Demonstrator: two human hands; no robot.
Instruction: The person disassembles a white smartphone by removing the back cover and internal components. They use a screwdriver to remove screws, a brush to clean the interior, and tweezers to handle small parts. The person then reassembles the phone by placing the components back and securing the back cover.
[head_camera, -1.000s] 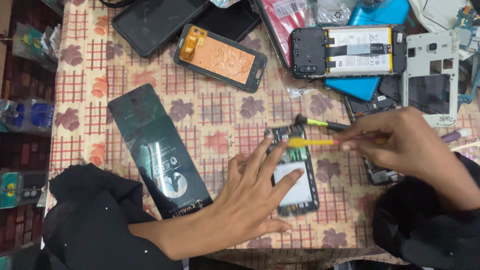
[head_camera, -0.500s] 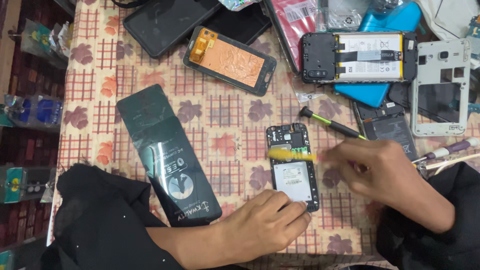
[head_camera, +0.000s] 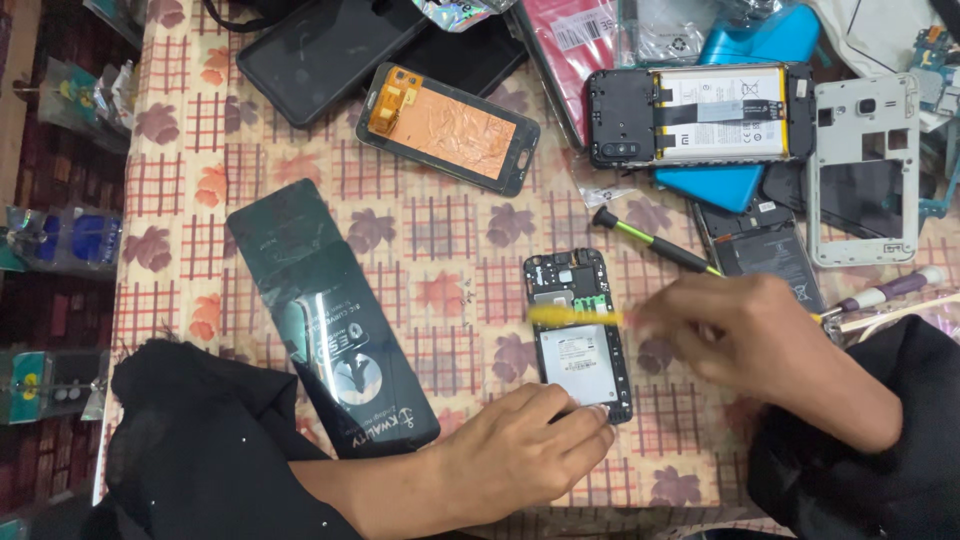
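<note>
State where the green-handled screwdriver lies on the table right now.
In the head view the green-handled screwdriver lies on the checked tablecloth, right of centre, between the small open phone below it and the larger opened phone above, apart from the right hand.
</note>
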